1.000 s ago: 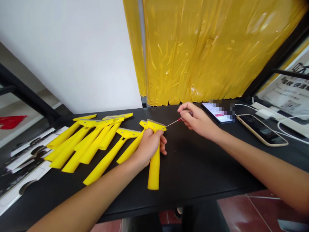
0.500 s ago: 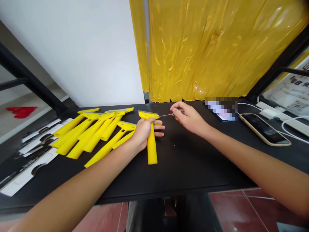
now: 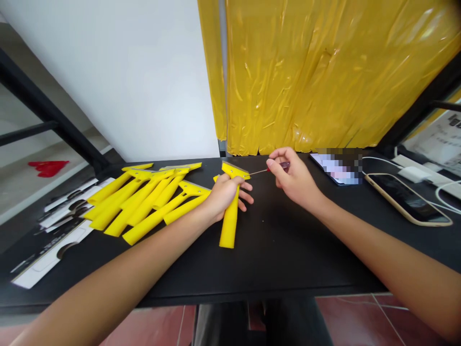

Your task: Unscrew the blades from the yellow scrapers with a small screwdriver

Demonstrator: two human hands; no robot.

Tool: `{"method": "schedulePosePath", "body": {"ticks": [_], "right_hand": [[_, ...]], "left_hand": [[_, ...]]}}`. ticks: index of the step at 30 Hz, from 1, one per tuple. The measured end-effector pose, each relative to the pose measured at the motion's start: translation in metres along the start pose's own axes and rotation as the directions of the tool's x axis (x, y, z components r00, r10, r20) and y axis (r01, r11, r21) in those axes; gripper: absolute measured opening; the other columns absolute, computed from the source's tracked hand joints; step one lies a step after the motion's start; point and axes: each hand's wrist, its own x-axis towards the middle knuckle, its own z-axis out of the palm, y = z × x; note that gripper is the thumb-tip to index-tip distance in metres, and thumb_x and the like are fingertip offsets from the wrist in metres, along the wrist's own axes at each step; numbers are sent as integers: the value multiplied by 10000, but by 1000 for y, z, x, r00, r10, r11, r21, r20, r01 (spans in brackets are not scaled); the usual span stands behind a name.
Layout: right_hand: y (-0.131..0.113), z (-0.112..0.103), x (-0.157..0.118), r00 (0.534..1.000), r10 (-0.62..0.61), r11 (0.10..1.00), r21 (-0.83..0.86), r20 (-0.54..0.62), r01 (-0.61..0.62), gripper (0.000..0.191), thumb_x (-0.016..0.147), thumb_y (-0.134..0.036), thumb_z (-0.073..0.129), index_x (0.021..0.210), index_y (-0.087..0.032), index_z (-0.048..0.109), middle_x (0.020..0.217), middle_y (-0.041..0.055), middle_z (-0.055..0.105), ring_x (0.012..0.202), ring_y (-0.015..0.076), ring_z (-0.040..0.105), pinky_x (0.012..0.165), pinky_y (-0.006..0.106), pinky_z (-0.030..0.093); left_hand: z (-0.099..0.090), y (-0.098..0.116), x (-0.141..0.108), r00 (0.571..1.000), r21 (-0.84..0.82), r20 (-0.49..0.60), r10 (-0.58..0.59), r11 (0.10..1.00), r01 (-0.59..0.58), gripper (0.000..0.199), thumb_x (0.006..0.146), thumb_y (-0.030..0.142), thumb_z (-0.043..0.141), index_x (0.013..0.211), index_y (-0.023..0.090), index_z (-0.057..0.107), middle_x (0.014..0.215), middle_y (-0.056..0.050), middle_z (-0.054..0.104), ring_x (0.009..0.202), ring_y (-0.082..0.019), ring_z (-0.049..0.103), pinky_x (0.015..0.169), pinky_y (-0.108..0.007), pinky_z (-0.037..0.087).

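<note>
My left hand point(image 3: 225, 194) is closed on a yellow scraper point(image 3: 229, 223), its thumb across the neck below the head and the other fingers behind. The scraper's handle points down towards the table's front edge. In my right hand point(image 3: 293, 178) is a screwdriver point(image 3: 284, 166) with a dark red handle, pinched between thumb and fingers. Its thin shaft points left, and the tip meets the right side of the scraper's head. Several more yellow scrapers point(image 3: 144, 204) lie in an overlapping pile left of my left hand.
Packaging cards point(image 3: 54, 254) lie on the black table point(image 3: 281, 259) at the left. A phone in a beige case point(image 3: 406, 199), another phone point(image 3: 334, 168) and a white power strip point(image 3: 442, 180) with cables are at the right. Yellow wrapped sheeting point(image 3: 288, 72) stands behind.
The held scraper has tilted, its head now sloping down to the right. My right hand has shifted a little right with the screwdriver. The whole view has shifted slightly.
</note>
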Motion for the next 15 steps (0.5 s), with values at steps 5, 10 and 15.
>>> {"method": "schedulePosePath", "body": {"ticks": [5,10,15], "right_hand": [[-6,-20,6,990,-113,967,-221,85,130,266,966,-455,585,904,-198,617,766,1,593,651,131,532,622,281,416],[-20,-26,2,975,-189,901,-375,119,220,247,1002,-410,530,906,-203,624,715,-1,612,647,143,551,622,284,395],[-29,-26,-4,936,-231,890,-332,266,314,201,964,-234,551,1163,-214,563,763,-25,575,629,123,547,620,256,427]], "left_hand": [[-5,2,-2,991,62,127,-50,997,42,139,912,271,527,859,147,558,775,-68,682,438,-169,622,284,-257,418],[-6,2,-13,959,263,201,-200,954,144,349,967,331,439,715,141,588,485,-41,586,302,-123,476,283,-222,342],[-5,2,-16,940,390,254,-229,913,117,371,965,369,469,734,133,637,410,-34,546,310,-136,462,309,-222,350]]}}
